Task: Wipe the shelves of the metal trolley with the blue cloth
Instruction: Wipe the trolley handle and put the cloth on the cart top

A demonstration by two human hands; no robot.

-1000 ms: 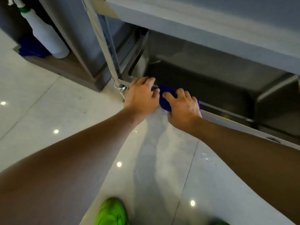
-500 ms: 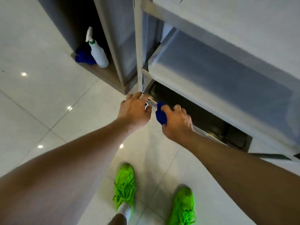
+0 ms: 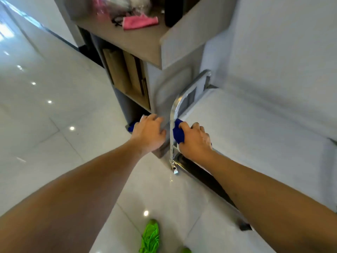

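The trolley point(image 3: 255, 125) filled the frame from one to four o'clock, its upright post point(image 3: 171, 136) at the centre. The right hand point(image 3: 196, 141) lay on the shelf's near corner, just right of the post, with the cloth point(image 3: 177, 133) between hand and post, touching both. The left hand point(image 3: 149, 133) sat just left of the post, against the cabinet point(image 3: 155, 50), which stood at twelve o'clock, behind and left of the trolley. A rag point(image 3: 139, 22) lay on the cabinet's top; boards point(image 3: 127, 72) stood in its open compartment below. A shoe point(image 3: 150, 236) stood on the floor point(image 3: 45, 125) at six o'clock.
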